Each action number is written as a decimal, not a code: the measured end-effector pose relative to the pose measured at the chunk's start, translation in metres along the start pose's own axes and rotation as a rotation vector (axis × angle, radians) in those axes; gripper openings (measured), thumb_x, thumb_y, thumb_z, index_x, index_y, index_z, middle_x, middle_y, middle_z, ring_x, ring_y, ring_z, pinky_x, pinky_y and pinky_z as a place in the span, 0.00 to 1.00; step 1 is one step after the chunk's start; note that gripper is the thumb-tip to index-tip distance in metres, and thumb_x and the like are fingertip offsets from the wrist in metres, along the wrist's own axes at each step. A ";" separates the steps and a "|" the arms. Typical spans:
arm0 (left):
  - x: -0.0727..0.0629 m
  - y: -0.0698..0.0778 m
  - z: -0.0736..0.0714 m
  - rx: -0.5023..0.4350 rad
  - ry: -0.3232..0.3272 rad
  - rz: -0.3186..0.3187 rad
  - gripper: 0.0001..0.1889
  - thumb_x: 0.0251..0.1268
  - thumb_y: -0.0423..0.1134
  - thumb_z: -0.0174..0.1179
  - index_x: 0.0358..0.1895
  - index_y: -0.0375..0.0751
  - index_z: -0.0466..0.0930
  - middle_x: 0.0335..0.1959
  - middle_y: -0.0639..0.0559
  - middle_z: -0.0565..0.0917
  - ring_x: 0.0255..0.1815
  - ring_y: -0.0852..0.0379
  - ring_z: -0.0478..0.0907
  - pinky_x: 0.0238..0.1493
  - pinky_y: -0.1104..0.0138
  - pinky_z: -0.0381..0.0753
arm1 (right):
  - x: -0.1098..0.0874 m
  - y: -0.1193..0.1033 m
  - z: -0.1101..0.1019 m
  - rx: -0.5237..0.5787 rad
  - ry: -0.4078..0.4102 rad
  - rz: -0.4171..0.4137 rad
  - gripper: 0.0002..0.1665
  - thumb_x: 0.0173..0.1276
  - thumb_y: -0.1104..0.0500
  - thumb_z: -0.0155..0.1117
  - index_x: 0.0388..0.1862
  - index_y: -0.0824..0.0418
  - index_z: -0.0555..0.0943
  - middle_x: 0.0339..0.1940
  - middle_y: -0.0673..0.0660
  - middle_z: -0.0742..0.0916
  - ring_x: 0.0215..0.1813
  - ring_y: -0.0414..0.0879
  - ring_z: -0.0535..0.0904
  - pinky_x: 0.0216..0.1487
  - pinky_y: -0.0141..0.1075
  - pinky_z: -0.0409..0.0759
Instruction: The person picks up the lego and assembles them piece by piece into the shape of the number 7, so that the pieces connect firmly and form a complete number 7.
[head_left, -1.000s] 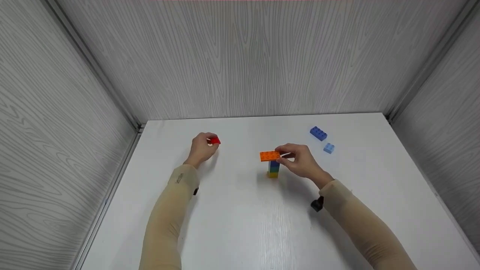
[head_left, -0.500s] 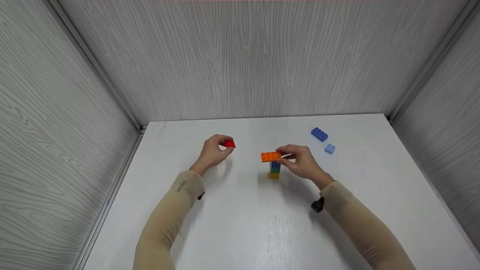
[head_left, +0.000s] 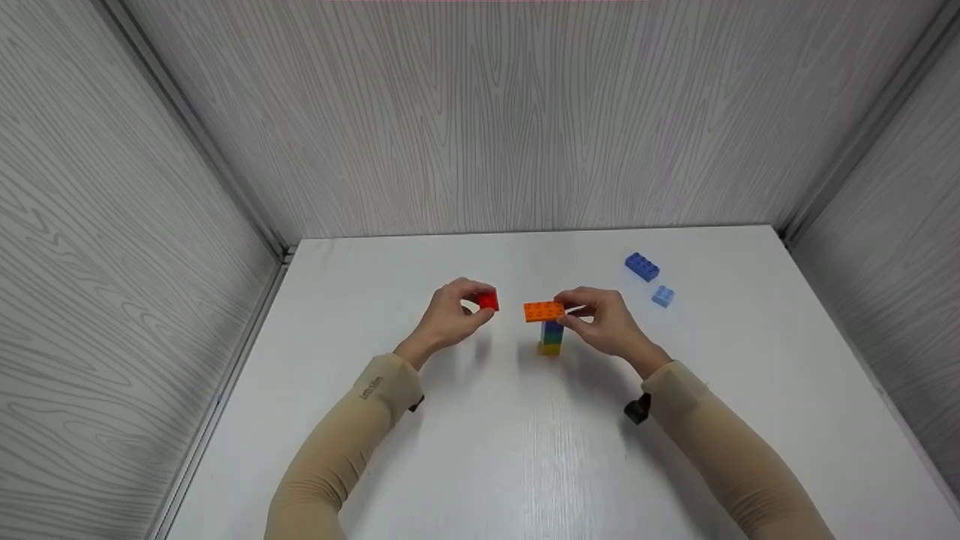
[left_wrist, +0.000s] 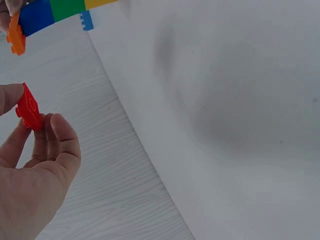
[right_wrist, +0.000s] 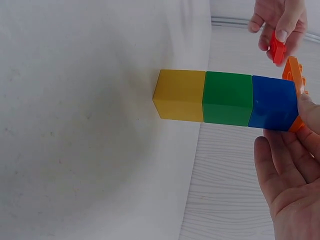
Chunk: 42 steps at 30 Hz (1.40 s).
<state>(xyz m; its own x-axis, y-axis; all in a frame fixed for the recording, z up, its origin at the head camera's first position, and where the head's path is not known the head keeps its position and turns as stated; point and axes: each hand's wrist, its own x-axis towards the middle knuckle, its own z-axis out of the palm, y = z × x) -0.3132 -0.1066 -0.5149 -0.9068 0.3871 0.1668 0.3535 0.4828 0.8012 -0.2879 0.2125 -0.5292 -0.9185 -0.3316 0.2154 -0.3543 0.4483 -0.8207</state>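
Observation:
My left hand [head_left: 450, 315] pinches a small red toy brick [head_left: 487, 301] between thumb and fingers, raised above the table just left of the stack. In the left wrist view the red brick [left_wrist: 30, 109] is thin, with round studs. My right hand [head_left: 606, 322] grips one end of a flat orange brick [head_left: 543, 311], which lies across the top of an upright stack. From the top down, the stack has a blue brick [right_wrist: 274, 102], a green brick [right_wrist: 228, 98] and a yellow brick [right_wrist: 181, 95]. The orange plate's other end overhangs toward the left hand.
A dark blue brick [head_left: 642, 266] lies on the white table [head_left: 480, 450] at the back right. Close in front of it is a smaller light blue brick [head_left: 663, 295]. Grey wood-grain panels [head_left: 480, 120] rise behind the table and on both sides.
My left hand has moved right and somewhat toward me with the red brick, coming close to the orange plate. The right hand stays at the stack.

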 end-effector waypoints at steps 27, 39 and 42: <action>-0.002 0.015 0.037 -0.158 -0.059 -0.024 0.19 0.78 0.37 0.72 0.68 0.43 0.89 0.64 0.45 0.91 0.61 0.48 0.88 0.65 0.60 0.92 | 0.000 0.001 0.000 0.017 0.006 0.012 0.20 0.78 0.65 0.75 0.66 0.57 0.91 0.62 0.59 0.94 0.62 0.57 0.93 0.68 0.56 0.91; -0.001 0.011 0.057 -0.296 0.054 -0.059 0.19 0.74 0.37 0.77 0.65 0.44 0.92 0.58 0.46 0.93 0.54 0.53 0.87 0.63 0.65 0.92 | 0.000 0.000 0.000 0.014 0.011 0.010 0.19 0.78 0.65 0.75 0.65 0.59 0.91 0.62 0.60 0.94 0.62 0.57 0.93 0.67 0.49 0.92; -0.001 0.009 0.060 -0.321 0.070 -0.071 0.19 0.73 0.37 0.77 0.65 0.42 0.92 0.59 0.46 0.93 0.53 0.52 0.87 0.62 0.66 0.92 | -0.001 0.000 -0.001 0.016 0.012 0.009 0.19 0.78 0.65 0.75 0.65 0.59 0.91 0.62 0.59 0.94 0.62 0.57 0.93 0.67 0.51 0.92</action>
<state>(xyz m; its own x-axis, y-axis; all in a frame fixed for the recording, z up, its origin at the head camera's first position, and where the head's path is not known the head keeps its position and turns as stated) -0.2955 -0.0549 -0.5422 -0.9439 0.3015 0.1344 0.2089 0.2301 0.9505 -0.2870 0.2135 -0.5287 -0.9237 -0.3174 0.2145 -0.3433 0.4374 -0.8311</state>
